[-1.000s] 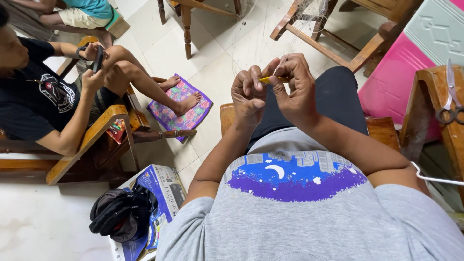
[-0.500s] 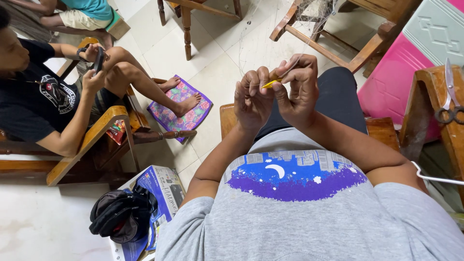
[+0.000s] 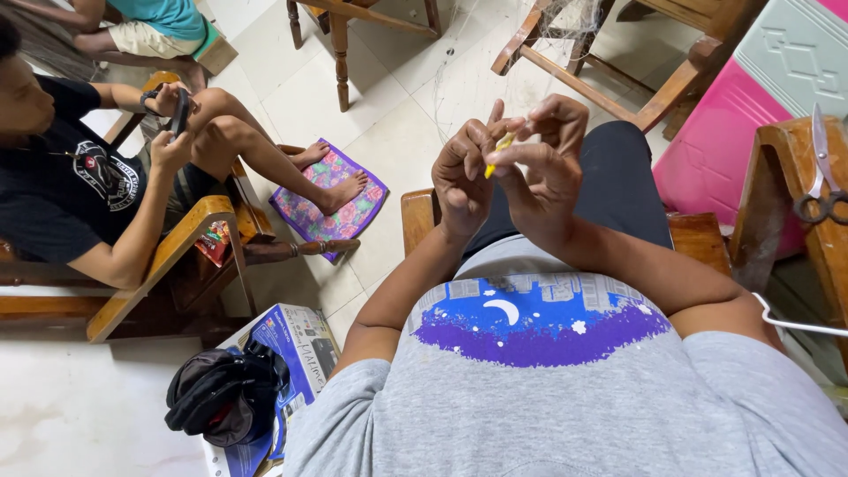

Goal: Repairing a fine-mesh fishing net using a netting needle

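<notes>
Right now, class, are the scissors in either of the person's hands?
No: the scissors lie on the wooden chair arm at right, while the left hand and right hand pinch a small yellow tool.

The room is evenly lit by soft daylight; shadows are faint, focus is sharp, edges are bent by wide-angle distortion.

Tool: small yellow netting needle, thin and slanted, mostly hidden.
Place: raised above the lap.
Net: fine pale mesh, hanging, barely visible.

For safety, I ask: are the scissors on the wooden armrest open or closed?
Closed. The scissors lie on the armrest, blades together as one strip, handles side by side.
</notes>
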